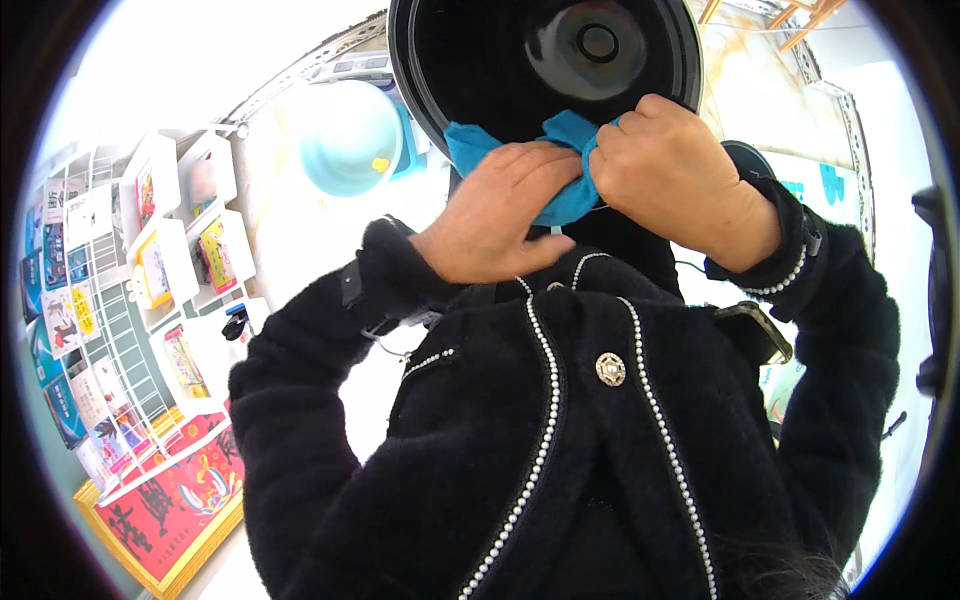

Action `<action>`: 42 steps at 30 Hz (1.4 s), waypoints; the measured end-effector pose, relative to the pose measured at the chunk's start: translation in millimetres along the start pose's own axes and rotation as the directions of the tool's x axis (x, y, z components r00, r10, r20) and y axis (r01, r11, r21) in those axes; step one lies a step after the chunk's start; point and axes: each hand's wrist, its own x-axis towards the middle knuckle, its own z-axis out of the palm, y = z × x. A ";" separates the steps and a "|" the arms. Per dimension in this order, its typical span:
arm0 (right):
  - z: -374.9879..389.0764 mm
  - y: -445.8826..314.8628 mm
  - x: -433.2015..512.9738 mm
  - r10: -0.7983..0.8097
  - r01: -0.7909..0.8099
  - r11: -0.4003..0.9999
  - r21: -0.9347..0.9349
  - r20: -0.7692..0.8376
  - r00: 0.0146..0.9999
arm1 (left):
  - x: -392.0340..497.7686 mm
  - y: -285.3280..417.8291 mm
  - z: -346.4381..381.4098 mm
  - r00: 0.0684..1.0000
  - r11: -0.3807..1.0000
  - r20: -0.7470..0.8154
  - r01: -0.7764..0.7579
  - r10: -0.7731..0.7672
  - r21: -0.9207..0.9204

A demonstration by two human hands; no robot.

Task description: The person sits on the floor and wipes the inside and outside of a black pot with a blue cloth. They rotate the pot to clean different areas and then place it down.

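Note:
A blue cloth [564,208] is bunched between my two hands, close to my chest. My left hand [504,214] lies over the cloth with its fingers bent onto it and the thumb apart. My right hand [660,169] is closed in a fist around the cloth's other end. Just beyond both hands stands a large round black basin or bucket [480,67], with a glossy round patch and a ring on its bottom. The cloth and my right hand overlap its near rim. What lies beneath my hands is hidden.
A light blue plastic tub [337,142] with a small yellow thing in it stands at the upper left. White wall boxes [169,247] and a wire rack [124,330] with books line the left. A phone [757,330] sticks out by my right side.

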 end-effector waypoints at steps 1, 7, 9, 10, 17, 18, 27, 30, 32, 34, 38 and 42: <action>0.1 1.0 0.0 -0.014 0.014 1.000 -0.001 -0.014 1.000 | 1.7 4.5 4.6 1.000 0.999 -0.027 0.013 -0.014 -0.040; 1.3 -1.2 -3.9 -0.167 0.168 0.986 0.024 -0.017 0.986 | -0.2 -52.6 -23.1 0.945 0.836 0.190 -0.323 0.265 0.443; 1.9 -3.1 -3.6 -0.184 0.184 0.983 0.003 -0.034 0.982 | -5.2 -84.1 -45.2 0.930 0.612 0.223 -0.362 0.293 0.703; 2.4 -2.8 -2.9 -0.185 0.185 0.983 0.003 -0.045 0.982 | -9.1 -94.5 -51.6 0.955 0.628 0.172 -0.289 0.241 0.723; 4.1 5.5 2.0 -0.121 0.122 0.992 0.041 -0.033 0.992 | 0.2 -54.9 -29.3 0.982 0.852 0.190 -0.090 -0.011 0.516; 4.2 6.6 2.3 -0.108 0.110 0.993 0.047 -0.037 0.993 | -0.3 -34.9 -20.2 0.993 0.958 0.110 -0.075 0.045 0.278; -2.6 8.6 0.1 -0.235 0.233 0.969 0.085 0.014 0.972 | 8.3 -59.9 -40.1 0.961 0.814 0.186 -0.271 0.202 0.514; -2.9 8.1 0.3 -0.166 0.166 0.983 0.077 -0.014 0.986 | 4.2 -82.8 -54.2 0.982 0.728 0.126 -0.189 0.140 0.659; -1.8 8.5 -0.4 -0.132 0.130 0.987 0.097 0.007 0.991 | 2.6 -81.6 -49.5 0.990 0.729 0.098 -0.138 0.097 0.671; -0.8 7.0 -1.5 -0.090 0.085 0.992 0.095 0.046 0.995 | 4.0 -69.1 -37.2 0.988 0.806 0.091 -0.153 0.123 0.571; 1.1 -2.3 -1.4 -0.070 0.053 0.991 0.120 0.144 0.987 | 9.5 -28.8 -9.8 0.995 0.932 -0.031 -0.074 0.091 0.355; 3.9 -5.2 -2.6 -0.003 0.002 1.000 0.026 0.044 0.999 | 20.2 -0.5 12.2 0.981 0.984 -0.185 0.094 -0.064 0.154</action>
